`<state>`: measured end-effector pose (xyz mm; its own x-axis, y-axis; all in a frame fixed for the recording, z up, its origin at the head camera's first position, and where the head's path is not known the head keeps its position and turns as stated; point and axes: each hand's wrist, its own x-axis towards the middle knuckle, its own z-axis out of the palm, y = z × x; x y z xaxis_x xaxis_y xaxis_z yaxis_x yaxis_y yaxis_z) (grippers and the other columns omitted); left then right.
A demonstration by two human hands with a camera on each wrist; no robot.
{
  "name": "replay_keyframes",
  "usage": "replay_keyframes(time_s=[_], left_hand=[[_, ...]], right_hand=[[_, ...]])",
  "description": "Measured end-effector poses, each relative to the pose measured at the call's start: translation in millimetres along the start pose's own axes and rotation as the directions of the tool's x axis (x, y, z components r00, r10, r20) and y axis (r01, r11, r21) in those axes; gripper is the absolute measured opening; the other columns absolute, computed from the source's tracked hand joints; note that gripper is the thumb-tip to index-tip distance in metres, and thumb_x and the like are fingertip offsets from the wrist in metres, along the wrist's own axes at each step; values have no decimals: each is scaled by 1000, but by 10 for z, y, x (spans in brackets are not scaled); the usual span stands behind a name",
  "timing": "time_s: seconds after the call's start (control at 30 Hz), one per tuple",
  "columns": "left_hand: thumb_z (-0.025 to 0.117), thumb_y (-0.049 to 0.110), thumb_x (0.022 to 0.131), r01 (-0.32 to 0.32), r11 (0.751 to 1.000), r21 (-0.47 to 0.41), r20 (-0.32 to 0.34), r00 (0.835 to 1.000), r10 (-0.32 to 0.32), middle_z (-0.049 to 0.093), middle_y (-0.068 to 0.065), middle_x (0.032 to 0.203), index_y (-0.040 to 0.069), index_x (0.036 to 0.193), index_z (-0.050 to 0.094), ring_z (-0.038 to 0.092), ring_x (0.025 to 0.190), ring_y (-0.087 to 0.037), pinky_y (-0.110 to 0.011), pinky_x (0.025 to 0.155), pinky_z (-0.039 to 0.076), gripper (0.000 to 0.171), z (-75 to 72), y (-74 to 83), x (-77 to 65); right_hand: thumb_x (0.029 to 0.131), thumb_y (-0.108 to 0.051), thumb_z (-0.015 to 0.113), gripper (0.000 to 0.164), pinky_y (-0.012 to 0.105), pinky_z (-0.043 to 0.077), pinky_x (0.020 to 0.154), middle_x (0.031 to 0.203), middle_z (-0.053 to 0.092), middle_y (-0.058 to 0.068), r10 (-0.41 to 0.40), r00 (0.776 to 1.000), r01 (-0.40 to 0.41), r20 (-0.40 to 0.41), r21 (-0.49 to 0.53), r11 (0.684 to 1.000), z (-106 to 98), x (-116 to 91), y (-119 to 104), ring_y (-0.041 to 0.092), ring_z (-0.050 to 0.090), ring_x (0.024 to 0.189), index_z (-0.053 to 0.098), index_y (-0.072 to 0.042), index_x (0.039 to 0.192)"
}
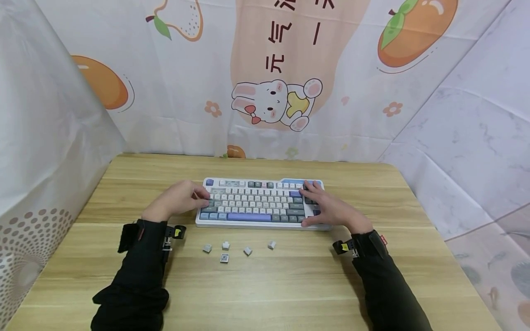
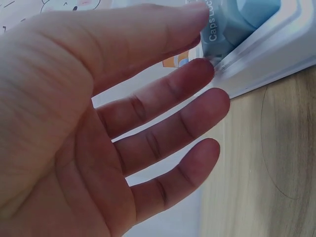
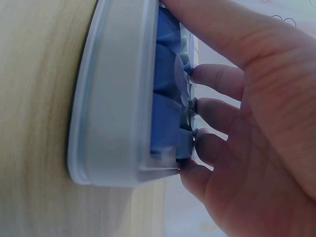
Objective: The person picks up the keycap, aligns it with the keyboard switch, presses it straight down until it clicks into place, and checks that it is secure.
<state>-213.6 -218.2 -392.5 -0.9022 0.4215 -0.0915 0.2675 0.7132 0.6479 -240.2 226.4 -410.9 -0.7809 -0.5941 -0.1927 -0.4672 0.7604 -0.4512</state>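
A white keyboard (image 1: pixel 248 224) with white, grey and blue-violet keys lies on the wooden table. At its left end my left hand (image 1: pixel 178 200) pinches the grey-blue Caps Lock keycap (image 2: pixel 217 32) between thumb and index finger. The thumb mostly hides the index finger in the left wrist view, while the other fingers extend loosely past the keyboard's side. My right hand (image 1: pixel 331 207) rests on the keyboard's right end, fingers spread over the blue keys (image 3: pixel 165 121) and thumb at the front edge. Several loose grey keycaps (image 1: pixel 247 251) lie in front of the keyboard; one keycap (image 1: pixel 224 258) shows its underside.
The wooden table (image 1: pixel 290 276) extends around the keyboard to a printed cloth backdrop (image 1: pixel 182 92) along its far edge. White fabric (image 1: pixel 54 138) hangs at the left, and a marble-patterned sheet (image 1: pixel 476 138) hangs at the right. Both wrists carry strapped-on cameras.
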Motion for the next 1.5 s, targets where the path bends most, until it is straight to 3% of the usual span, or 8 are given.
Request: replay_keyframes(time_s=[0.37,0.63,0.97,1.5], left_hand=[[76,3,89,0,999,35,4,1000,0,73,-2,94,5,97,78,66,88,-21,-42,81,55,8,22,32,25],[77,4,89,14,998,66,-15,1000,-13,74,-8,102,3,100,80,64,86,-19,-38,75,53,11,36,49,42],[74,3,91,-71,994,85,-29,997,74,75,-9,105,3,103,80,68,98,-24,-44,84,55,13,60,39,46],[72,0,92,-27,995,100,-30,999,30,75,-8,101,2,104,80,68,92,-21,-41,81,56,15,75,88,54]], right_hand=[[77,-55,83,106,59,18,119,169,9,14,7,1000,-7,-6,-18,1000,10,3,5,39,0,154,32,-10,159],[77,-55,83,107,59,18,119,169,9,13,11,1000,-11,-4,-16,1000,2,-1,-12,39,0,154,32,-10,159],[78,-53,83,106,60,20,118,169,8,14,-2,1000,2,-1,5,1000,4,-19,-3,39,-1,154,32,-10,160],[76,-56,83,107,60,19,118,168,11,15,2,1000,-2,-3,-26,1000,-3,7,-11,41,0,153,35,-8,158]])
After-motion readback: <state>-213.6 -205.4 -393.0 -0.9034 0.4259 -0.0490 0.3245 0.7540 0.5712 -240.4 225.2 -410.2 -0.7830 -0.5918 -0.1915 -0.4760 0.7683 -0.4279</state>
